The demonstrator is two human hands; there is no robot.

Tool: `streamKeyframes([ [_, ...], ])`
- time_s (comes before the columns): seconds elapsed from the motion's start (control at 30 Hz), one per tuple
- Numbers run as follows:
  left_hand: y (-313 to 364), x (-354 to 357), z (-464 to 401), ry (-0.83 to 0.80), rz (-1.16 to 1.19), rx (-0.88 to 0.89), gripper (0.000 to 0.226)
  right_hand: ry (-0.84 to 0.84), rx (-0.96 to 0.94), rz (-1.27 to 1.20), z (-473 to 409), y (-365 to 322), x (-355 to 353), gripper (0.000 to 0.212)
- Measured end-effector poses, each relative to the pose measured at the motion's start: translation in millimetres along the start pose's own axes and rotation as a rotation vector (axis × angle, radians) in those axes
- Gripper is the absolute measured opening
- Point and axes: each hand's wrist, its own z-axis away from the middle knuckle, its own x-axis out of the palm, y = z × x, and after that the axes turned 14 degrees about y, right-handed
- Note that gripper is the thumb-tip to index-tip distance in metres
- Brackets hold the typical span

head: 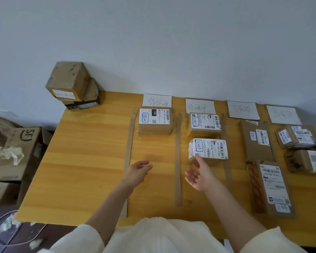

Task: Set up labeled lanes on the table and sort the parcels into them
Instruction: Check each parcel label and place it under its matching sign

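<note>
Sorting is under way: the right hand [199, 175], grip wide, touches the near parcel [208, 149] in the second lane, below its paper label [200, 106]. The left hand [138, 170] hovers open and empty beside it. Next, probably fetch the stacked boxes [71, 84] far left on the counter [91, 161].

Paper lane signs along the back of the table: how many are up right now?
4. Far-left sign heads the lane with one parcel, second sign the lane with two parcels, third sign sits right of it, fourth sign nearest the right edge. None appears hidden.
</note>
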Motion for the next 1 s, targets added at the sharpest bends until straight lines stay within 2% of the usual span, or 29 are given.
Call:
streamKeyframes([
  [0.2, -6.5, -26.4, -6.4, 0.049, 0.031, -0.019, 0.042, -0.141, 0.014, 0.175, 28.0, 18.1, 47.7, 0.025],
  [0.4, -4.2, -89.3, -35.0, 0.193, 0.101, -0.052, 0.037, -0.302, -0.158, 0.372, 67.2, 3.1, 146.0, 0.018],
  [0.6, 4.6, -161.6, -80.2, 0.368, 0.234, -0.058, 0.037, -0.430, -0.290, 0.513, 99.3, -16.5, 247.3, 0.030],
  [0.8, 36.6, -226.4, -136.4, 0.557, 0.353, -0.019, 0.047, -0.469, -0.481, 0.655, 110.6, -34.9, 343.8, 0.063],
  [1.0, 67.8, -266.7, -200.5, 0.621, 0.537, -0.089, 0.065, -0.486, -0.633, 0.750, 110.3, -53.0, 417.1, 0.071],
])
